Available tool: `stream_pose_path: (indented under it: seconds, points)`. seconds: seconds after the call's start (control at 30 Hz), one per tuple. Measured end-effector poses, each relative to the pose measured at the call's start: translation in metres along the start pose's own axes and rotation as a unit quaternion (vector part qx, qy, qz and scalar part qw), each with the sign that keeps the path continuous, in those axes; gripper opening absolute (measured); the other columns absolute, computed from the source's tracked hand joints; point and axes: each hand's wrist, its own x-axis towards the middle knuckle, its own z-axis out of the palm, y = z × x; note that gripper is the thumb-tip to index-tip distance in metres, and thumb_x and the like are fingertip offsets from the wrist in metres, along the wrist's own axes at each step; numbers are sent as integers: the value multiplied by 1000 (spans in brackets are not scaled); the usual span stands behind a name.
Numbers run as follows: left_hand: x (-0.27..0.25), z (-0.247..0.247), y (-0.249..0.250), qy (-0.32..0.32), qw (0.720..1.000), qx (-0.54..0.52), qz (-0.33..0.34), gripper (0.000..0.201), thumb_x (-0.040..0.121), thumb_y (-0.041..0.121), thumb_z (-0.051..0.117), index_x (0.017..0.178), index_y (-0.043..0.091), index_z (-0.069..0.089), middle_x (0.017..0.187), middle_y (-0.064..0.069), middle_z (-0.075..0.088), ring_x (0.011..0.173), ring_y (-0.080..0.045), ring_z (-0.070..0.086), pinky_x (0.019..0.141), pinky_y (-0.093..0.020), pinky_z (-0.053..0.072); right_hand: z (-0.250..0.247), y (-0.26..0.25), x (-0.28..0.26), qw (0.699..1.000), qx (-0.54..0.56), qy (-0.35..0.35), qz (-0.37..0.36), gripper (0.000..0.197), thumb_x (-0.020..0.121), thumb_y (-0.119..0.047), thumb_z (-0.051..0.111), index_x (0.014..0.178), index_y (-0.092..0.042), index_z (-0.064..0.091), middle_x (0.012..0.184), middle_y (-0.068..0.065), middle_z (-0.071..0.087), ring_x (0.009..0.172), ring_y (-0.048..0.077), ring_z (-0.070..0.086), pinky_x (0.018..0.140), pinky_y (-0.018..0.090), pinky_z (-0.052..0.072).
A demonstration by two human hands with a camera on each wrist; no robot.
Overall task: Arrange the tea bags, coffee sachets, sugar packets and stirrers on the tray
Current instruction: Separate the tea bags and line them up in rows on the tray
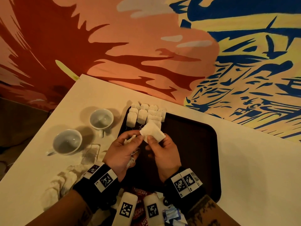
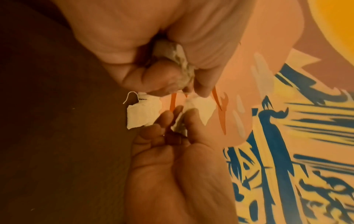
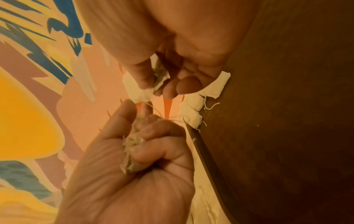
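Tea bags [image 1: 144, 115] lie in neat rows at the far left corner of the dark tray [image 1: 195, 144], which sits on a pale table [image 1: 252, 160]. Above the tray, the right hand [image 1: 164, 154] pinches one tea bag [image 1: 152, 132] by its edge. The left hand [image 1: 123, 152] is closed around several more bags. Each bag looks light, soft and easy to tear, so a gentle pinch at the corner seems best.

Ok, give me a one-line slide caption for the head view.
Right hand pinches a white paper tea bag above a dark brown tray; left hand grips more.
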Motion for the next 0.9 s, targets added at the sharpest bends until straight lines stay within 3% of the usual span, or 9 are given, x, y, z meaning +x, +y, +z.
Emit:
stream_pose_path:
  seconds: [0.07, 0.2, 0.33, 0.37, 0.43, 0.5, 0.7, 0.83, 0.9]
  points:
    - [-4, 4, -1, -6, 1000, 6, 6, 24, 84, 18, 72, 108, 15, 71, 66, -7, 63, 42, -9, 50, 36, -19, 37, 0, 3, -4, 1000, 10, -17, 7, 17, 89, -18, 73, 105, -19, 69, 84, 3, 76, 74, 13, 70, 66, 30, 54]
    - [-8, 10, -2, 11, 998, 51, 26, 11, 90, 11, 66, 101, 10, 70, 55, 2, 64, 44, -6, 58, 39, -18, 43, -4, 8, -11, 998, 10, -55, 34, 21, 86, -23, 76, 106, -19, 69, 93, 3, 77, 87, 17, 74, 75, 32, 56]
    - [-2, 2, -9, 31, 991, 119, 53, 11, 88, 12, 71, 98, 13, 75, 84, -11, 76, 82, -26, 72, 75, -37, 59, -15, 9, -9, 995, -54, -88, 5, 23, 88, -17, 75, 107, -26, 67, 101, -10, 75, 95, 7, 71, 80, 22, 54]
    - [-1, -2, -12, 34, 984, 162, 64, 9, 87, 14, 72, 94, 16, 76, 80, -6, 76, 79, -21, 72, 74, -35, 58, -19, 9, -6, 993, -76, -91, -18, 27, 88, -12, 74, 109, -27, 66, 103, -13, 74, 98, 3, 69, 82, 19, 53]
    - [0, -9, -12, 17, 965, 250, 73, 5, 88, 21, 73, 89, 24, 76, 61, 8, 68, 56, -4, 62, 58, -21, 50, -27, 8, 0, 986, -117, -109, -51, 37, 89, -7, 72, 118, -28, 64, 110, -13, 72, 106, 2, 65, 91, 19, 51]
    - [1, -14, -11, -10, 951, 302, 69, 3, 88, 27, 73, 87, 27, 76, 53, 12, 62, 44, 1, 52, 49, -18, 40, -31, 6, 4, 972, -168, -149, -75, 40, 90, -8, 71, 124, -28, 64, 112, -13, 71, 110, 4, 64, 98, 20, 49]
    - [10, -24, -14, 14, 925, 375, 63, 8, 83, 40, 75, 83, 32, 74, 63, 9, 69, 53, -4, 61, 56, -25, 47, -31, -3, 18, 930, -295, -200, -90, 21, 91, -17, 70, 91, -37, 71, 91, -15, 73, 87, 1, 67, 77, 15, 50]
    - [18, -33, -10, 29, 917, 396, 50, 2, 85, 40, 72, 87, 39, 72, 77, 13, 72, 73, -5, 67, 68, -23, 52, -35, -1, 42, 930, -334, -129, -77, 20, 92, -22, 67, 84, -40, 65, 86, -13, 69, 78, 1, 64, 68, 15, 46]
    - [21, -39, -10, 40, 930, 362, 42, 3, 86, 39, 72, 88, 39, 73, 76, 11, 72, 68, -7, 65, 67, -26, 51, -36, 5, 60, 925, -360, -107, -58, 18, 92, -24, 67, 83, -39, 64, 86, -12, 69, 73, 3, 63, 66, 20, 47]
